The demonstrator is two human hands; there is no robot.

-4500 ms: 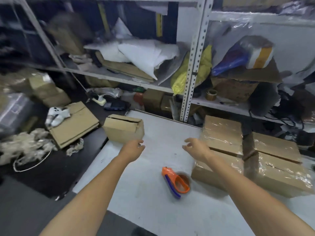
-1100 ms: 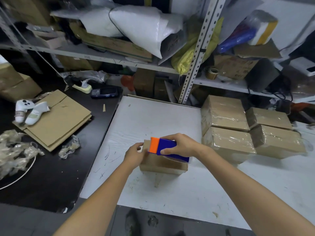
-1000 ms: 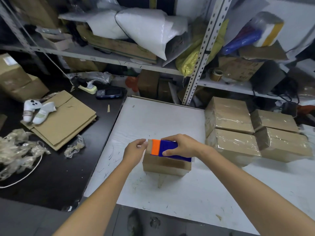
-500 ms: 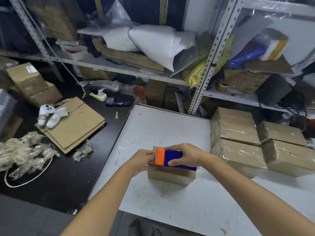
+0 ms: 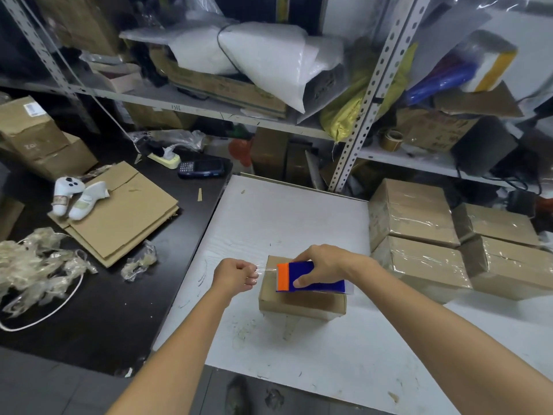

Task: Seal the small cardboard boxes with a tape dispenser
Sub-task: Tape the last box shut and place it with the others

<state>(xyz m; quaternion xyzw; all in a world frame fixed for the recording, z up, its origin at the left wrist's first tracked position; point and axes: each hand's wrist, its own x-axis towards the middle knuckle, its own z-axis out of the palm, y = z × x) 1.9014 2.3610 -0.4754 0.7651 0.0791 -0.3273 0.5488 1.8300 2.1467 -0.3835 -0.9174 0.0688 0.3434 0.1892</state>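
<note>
low in the middle of the frame sits the box (image 5: 300, 305), with the dispenser (image 5: 314, 280) lying on its top. our right hand (image 5: 324, 263) has its fingers wrapped round the dispenser. our left hand (image 5: 236, 274), just left of the box, has its fingers clenched on the free end of the clear tape (image 5: 264, 268), which stretches taut between the two.

to do this well, we judge, we should carry that end down over the box's left edge, press it flat, then run the dispenser straight along the seam under tension so no wrinkle forms. the seam is hidden beneath the dispenser.

metal shelves (image 5: 209, 111) crammed with bags and cartons fill the upper frame. the white worktop (image 5: 299, 348) is scuffed, and four wrapped boxes (image 5: 416, 217) crowd its right side. on the dark table (image 5: 104, 319) at left lie flat cardboard (image 5: 125, 214) and tape scraps (image 5: 36, 265).
</note>
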